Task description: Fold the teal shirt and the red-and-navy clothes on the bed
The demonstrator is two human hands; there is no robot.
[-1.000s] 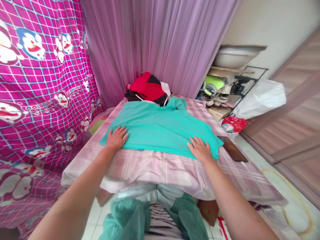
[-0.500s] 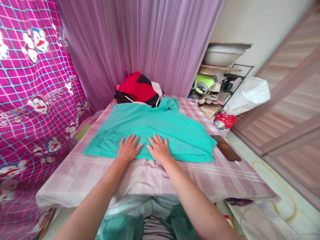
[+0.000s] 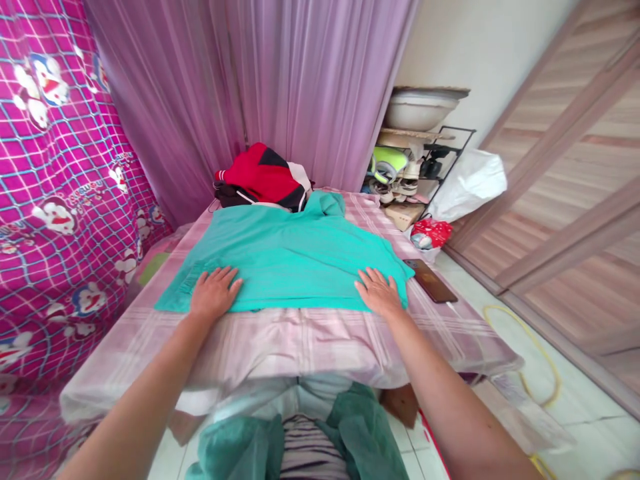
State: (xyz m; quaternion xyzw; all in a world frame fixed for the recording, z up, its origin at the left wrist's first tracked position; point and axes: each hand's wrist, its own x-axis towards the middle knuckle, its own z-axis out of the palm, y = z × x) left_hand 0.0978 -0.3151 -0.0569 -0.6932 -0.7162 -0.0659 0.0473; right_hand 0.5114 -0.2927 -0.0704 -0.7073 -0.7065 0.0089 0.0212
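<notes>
A turquoise garment (image 3: 295, 257) lies spread flat on a table covered with a pink plaid cloth (image 3: 310, 340). My left hand (image 3: 214, 292) rests flat on the garment's near left corner, fingers spread. My right hand (image 3: 379, 292) lies flat on its near right corner, fingers apart too. Neither hand holds anything.
A red, black and white pile of clothes (image 3: 260, 177) sits at the table's far end. A dark phone (image 3: 430, 280) lies at the table's right edge. Purple curtain (image 3: 260, 87) behind, magenta cartoon sheet (image 3: 55, 187) at left, shoe rack (image 3: 410, 177) and white bag (image 3: 465, 187) at right.
Half a second ago my hands lay side by side at the garment's near middle; they have slid apart to its left and right corners.
</notes>
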